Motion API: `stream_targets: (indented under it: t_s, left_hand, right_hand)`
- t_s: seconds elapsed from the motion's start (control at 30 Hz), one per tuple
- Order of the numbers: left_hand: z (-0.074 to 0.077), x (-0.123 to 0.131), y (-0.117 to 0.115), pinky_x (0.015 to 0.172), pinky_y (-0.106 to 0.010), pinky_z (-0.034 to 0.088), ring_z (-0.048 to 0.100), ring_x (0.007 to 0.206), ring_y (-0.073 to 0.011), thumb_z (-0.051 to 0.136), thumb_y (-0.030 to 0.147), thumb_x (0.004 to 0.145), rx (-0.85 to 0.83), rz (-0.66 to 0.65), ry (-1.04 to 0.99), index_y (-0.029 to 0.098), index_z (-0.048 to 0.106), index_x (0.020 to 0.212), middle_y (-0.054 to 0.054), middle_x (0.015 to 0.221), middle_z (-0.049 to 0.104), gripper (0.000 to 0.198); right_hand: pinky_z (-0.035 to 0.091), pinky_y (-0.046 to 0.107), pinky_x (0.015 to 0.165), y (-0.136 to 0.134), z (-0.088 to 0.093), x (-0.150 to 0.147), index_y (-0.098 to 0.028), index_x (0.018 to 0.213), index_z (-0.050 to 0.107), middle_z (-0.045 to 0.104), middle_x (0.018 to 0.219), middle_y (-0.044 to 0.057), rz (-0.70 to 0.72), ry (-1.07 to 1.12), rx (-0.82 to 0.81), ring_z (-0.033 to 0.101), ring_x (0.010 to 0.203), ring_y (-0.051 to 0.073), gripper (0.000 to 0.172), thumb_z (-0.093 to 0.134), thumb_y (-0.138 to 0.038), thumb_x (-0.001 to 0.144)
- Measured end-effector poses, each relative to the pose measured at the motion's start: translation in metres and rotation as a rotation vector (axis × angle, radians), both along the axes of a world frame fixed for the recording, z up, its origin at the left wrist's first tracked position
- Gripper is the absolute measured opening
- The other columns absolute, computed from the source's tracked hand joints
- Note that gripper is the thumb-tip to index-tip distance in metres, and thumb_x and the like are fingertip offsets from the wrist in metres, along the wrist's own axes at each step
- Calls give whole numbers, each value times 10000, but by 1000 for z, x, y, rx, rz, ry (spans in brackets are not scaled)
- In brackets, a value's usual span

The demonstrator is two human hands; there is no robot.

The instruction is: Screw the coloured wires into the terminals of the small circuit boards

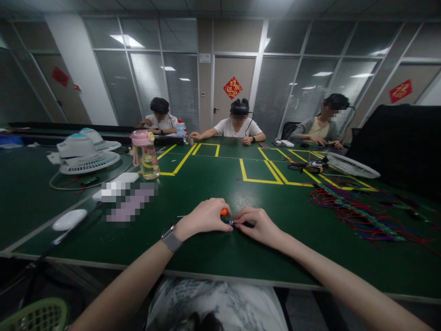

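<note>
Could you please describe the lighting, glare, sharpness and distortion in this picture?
Head view: ceiling lights reflect in the glass panels; head view: a soft sheen lies on the green table beyond the hands; head view: the far-left door leans with wide-angle distortion; head view: the small part between left hand and right hand is too indistinct to identify.

Office workshop: glass partitions [282,87], green worktable [213,255], wires [347,215]

Tiny shiny part [231,222] — seemingly bluish — near orange piece [223,212].
</note>
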State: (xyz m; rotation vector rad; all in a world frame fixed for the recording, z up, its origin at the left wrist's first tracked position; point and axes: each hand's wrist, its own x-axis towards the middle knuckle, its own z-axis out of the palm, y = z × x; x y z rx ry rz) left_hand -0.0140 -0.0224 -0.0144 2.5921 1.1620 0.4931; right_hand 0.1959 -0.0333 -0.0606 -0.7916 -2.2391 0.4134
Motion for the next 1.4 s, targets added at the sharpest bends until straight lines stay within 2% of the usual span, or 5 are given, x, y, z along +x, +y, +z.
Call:
stream_targets:
  t_s: [0.7,0.83,0.97,1.17,1.4]
  left_hand:
    - [-16,10,4,681,-251,448,644,806,-201,658,292,729,88,-50,103,219,704,835,-25,835,687,137]
    - [-10,6,2,669,-256,442,634,798,-192,686,388,733,89,-37,98,218,717,861,-28,888,661,215]
    - [7,-6,2,704,-286,456,623,848,-211,723,626,637,63,16,-40,230,711,1038,-33,970,639,564]
    - [26,-17,3,782,-322,469,611,832,-185,617,539,802,184,152,-419,209,729,932,-44,915,652,372]
    - [24,-14,0,769,-308,478,620,802,-174,576,452,858,269,146,-468,199,724,889,-45,883,659,295]
  right_hand:
    - [535,273,682,0,6,0,-192,702,698,730,755,37,-45,55,-20,680,710,161,138,618,-90,749]
    - [540,311,708,-1,7,3,-205,705,705,743,762,48,-97,133,48,688,743,184,99,654,-143,763]
    - [545,308,701,-5,9,2,-192,681,697,744,758,56,-126,224,-52,692,726,181,90,678,-191,769]
    - [550,298,705,-8,4,-4,-186,692,686,740,770,57,-54,239,-72,692,734,171,113,672,-233,793]
    - [548,291,714,-11,2,2,-189,699,692,741,765,52,-54,210,-20,691,733,165,90,665,-193,785]
